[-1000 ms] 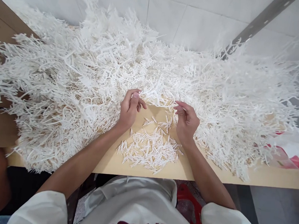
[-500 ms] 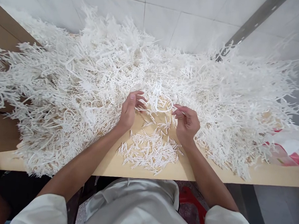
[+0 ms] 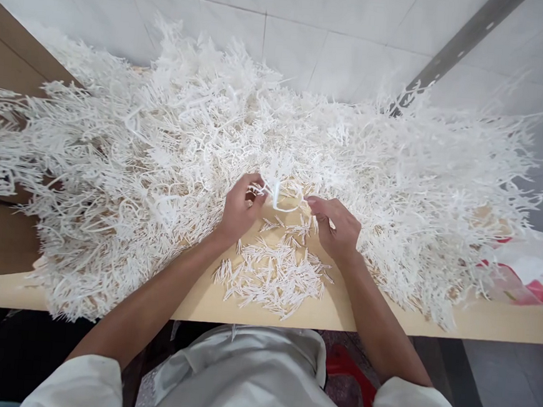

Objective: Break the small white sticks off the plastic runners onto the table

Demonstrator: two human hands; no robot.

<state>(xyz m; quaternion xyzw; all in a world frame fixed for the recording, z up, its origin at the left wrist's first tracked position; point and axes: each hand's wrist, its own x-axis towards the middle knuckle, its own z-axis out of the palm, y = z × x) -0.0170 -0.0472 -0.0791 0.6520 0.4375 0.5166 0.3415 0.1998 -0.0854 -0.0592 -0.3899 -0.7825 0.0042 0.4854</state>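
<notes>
A thin white branched plastic piece (image 3: 276,199) with a curved loop spans the gap between my hands. My left hand (image 3: 241,209) is closed around its left end, thumb and fingers together. On the other side, my right hand (image 3: 338,229) pinches at the right end of the loop, its fingertips drawn together; exactly what sits between them is too small to make out. Below both hands, a small heap of loose short white sticks (image 3: 277,276) lies on the tan tabletop (image 3: 198,304).
A large tangled mound of white branched plastic pieces (image 3: 178,133) surrounds my hands at the back and both sides. Cardboard (image 3: 1,232) stands at the left. A red-and-white plastic bag (image 3: 530,261) lies at the right, and a grey metal post (image 3: 457,49) leans behind.
My left fingers have closed from a looser, spread pose onto the branched piece. The right hand has shifted slightly left, and the loop has moved a little left and down.
</notes>
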